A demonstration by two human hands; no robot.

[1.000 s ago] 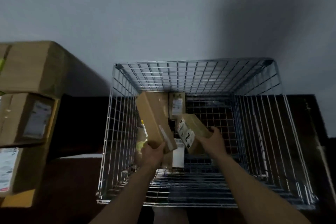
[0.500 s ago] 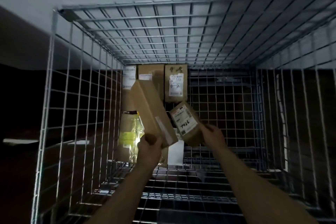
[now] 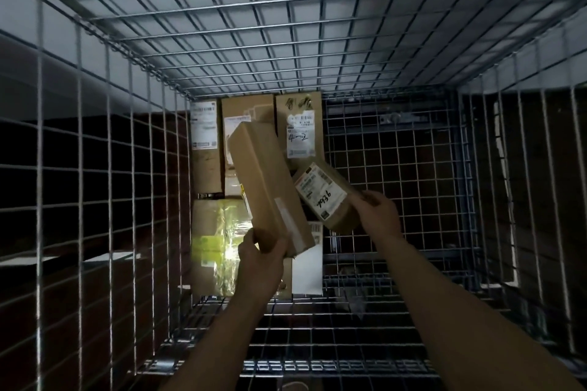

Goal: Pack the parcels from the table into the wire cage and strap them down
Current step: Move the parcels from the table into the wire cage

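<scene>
Box [image 3: 266, 187], packet [image 3: 324, 197] sunk deeper into cage [image 3: 79, 168] — your left hand [image 3: 260, 260] clamps box end, right hand [image 3: 378, 216] pinches packet edge; stiff, likely light.

- Small brown taped parcel [image 3: 341, 216] gripped by the right hand [image 3: 378, 216]: its white shipping label [image 3: 320, 192], just left of the fingers, bears handwritten "7936"; the first digit is uncertain and the print is too small to read.
- Tall brown cardboard box [image 3: 300, 105] beyond that grip: its white label [image 3: 300, 136] shows handwritten "4-" and then an unclear mark.
</scene>
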